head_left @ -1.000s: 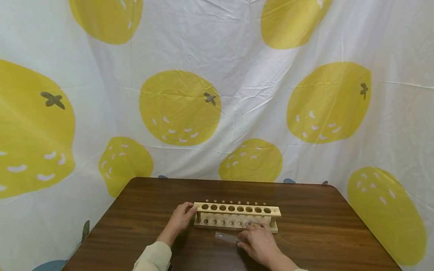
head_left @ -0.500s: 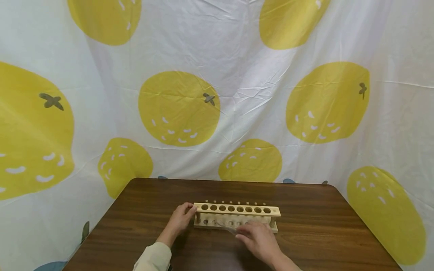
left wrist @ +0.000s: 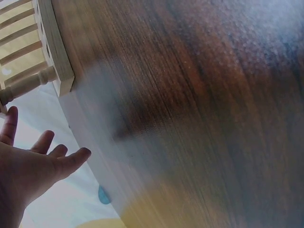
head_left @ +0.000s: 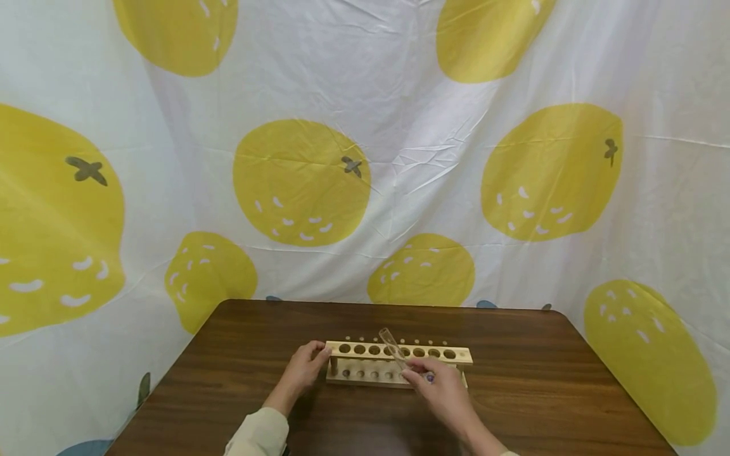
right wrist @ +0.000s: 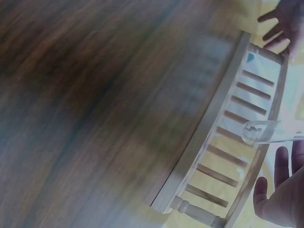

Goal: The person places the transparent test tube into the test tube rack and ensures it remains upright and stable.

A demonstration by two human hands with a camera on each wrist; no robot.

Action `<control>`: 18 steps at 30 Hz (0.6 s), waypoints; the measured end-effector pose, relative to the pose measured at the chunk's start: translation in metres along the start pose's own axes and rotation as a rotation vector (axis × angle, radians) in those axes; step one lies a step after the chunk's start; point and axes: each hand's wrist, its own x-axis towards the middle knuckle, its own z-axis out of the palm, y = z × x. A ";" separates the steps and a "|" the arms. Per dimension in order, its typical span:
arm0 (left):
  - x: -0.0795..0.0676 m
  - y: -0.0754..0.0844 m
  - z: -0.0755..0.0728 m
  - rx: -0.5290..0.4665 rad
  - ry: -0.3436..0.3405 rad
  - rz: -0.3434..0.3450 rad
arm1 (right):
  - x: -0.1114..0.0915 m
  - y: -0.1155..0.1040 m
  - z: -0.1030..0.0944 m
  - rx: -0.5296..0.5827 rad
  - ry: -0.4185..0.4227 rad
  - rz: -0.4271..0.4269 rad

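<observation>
In the head view my left hand [head_left: 305, 367] holds the left end of the wooden test tube rack [head_left: 393, 382] at its upper board. The left wrist view shows one fingertip at that board, the other visible fingers spread below it. My right hand [head_left: 441, 387] pinches a clear glass test tube [head_left: 391, 342], tilted up to the left in front of the rack's holed upper board. In the right wrist view the tube's rounded end [right wrist: 252, 132] overlaps the rack's pegs. A small purple spot [head_left: 430, 377] shows by the right hand's fingers.
The rack stands on a dark brown wooden table [head_left: 542, 392] and has a row of round holes, with a row of pegs [head_left: 417, 342] behind. A white cloth [head_left: 410, 209] with large yellow fruit prints hangs behind the table.
My right hand has lifted the test tube from low in front of the rack and swung its far end up to the rack's top. The left hand and rack have stayed put.
</observation>
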 end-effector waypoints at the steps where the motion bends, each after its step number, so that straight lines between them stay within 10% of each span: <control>1: 0.000 0.000 0.000 0.000 0.001 0.003 | 0.001 -0.001 -0.001 0.020 0.015 0.014; 18: 0.000 -0.002 0.000 -0.014 -0.004 0.014 | 0.017 -0.009 -0.028 0.196 0.215 0.132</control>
